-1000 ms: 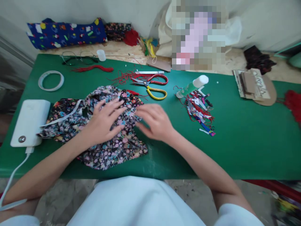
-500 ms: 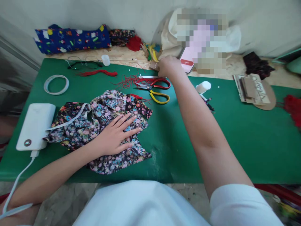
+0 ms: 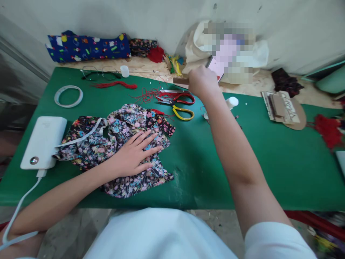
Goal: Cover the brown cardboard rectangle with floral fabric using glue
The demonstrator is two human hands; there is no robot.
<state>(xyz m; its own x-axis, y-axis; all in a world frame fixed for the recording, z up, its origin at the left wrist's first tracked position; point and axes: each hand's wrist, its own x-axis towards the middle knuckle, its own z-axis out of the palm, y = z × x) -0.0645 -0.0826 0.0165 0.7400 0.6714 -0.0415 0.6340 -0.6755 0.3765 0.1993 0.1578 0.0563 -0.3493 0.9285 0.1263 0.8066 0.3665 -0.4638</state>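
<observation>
Floral cloth (image 3: 125, 120), long axis crosswise, narrow end left, under left hand (image 3: 136, 155)

No legible text, labels or numbers.

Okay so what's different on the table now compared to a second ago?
The right hand has left the right edge of the floral cloth and reached forward to beside the phone; whether it grips anything is hidden. The left hand has shifted slightly right and lies flat on the cloth. The scissors, tape roll and white power bank stayed put.
</observation>
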